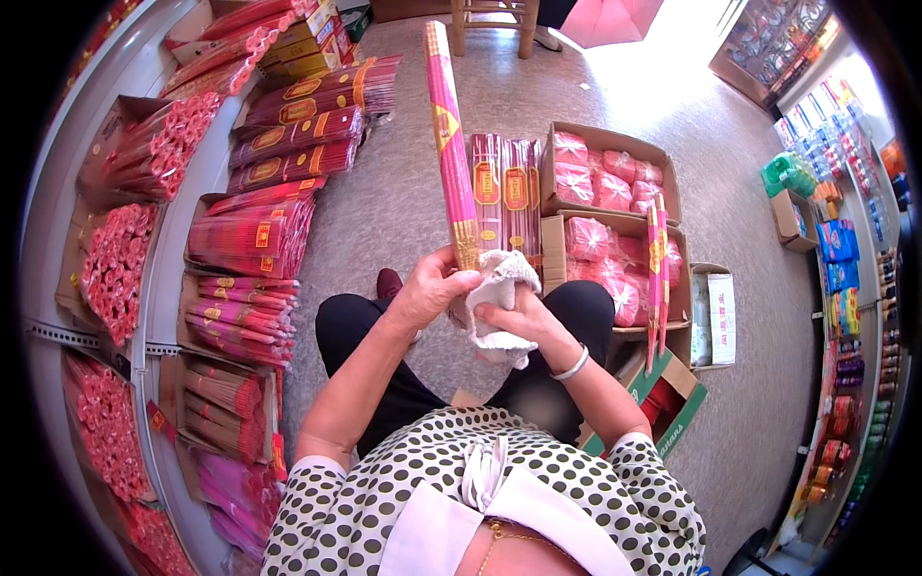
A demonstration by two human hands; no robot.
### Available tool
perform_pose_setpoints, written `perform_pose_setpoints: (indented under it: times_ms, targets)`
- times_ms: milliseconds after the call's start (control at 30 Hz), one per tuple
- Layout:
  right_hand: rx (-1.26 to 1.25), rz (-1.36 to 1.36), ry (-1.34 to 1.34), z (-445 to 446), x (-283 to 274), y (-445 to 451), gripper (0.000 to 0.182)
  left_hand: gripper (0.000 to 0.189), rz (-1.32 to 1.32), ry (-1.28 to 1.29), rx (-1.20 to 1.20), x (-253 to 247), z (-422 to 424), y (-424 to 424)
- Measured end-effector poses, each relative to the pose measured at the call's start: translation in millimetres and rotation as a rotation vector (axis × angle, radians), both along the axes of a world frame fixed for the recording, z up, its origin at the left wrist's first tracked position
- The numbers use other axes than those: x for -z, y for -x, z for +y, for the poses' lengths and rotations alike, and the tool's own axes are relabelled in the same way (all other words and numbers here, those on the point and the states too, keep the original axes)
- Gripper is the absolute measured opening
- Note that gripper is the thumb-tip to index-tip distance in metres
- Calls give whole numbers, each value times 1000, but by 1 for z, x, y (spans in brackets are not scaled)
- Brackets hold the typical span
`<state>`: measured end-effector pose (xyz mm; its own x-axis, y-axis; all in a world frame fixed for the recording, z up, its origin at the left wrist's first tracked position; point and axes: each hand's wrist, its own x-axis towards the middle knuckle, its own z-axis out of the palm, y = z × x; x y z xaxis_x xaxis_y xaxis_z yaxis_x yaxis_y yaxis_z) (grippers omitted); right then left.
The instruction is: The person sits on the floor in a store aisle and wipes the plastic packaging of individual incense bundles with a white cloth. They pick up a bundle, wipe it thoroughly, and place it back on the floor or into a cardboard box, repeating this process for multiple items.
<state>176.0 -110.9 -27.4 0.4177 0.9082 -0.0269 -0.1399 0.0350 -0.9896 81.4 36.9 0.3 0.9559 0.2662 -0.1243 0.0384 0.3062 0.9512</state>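
Observation:
My left hand point(430, 286) grips a long pink joss stick bundle point(454, 144) by its gold lower end. The bundle stands nearly upright and leans a little left at its top. A crumpled white cloth point(497, 277) is bunched in my right hand point(513, 315), just beside the gold end. Folds of the cloth hide some of the right fingers. Beyond my hands, clear-wrapped packs of dark red incense sticks point(504, 165) lie on the floor. To their right are two open cardboard boxes point(681, 209) of pink wrapped packets point(612, 191).
Two slim pink sticks point(655, 266) lean across the nearer box. A green-edged carton point(684, 425) and a small white box point(720, 317) stand at right. Shelves point(169, 288) of incense line the left side; goods shelves point(839, 288) line the right. A wooden stool point(493, 9) stands ahead.

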Motion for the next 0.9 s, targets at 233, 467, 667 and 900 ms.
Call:
perform_pose_setpoints:
  times_ms: [233,467,667,900]
  targets:
    - [584,358,-136,-15,13,-56,36,29,58,10,-134,15,43,36]
    - [319,-189,-196,18,32,-3,62,35,185,83,-12,14,1,43]
    - [221,561,-481,36,9,28,67,31,180,-18,-130,12,-7,45]
    - [560,744,-506,51,-20,8,52,30,153,-38,-279,11,-10,45]
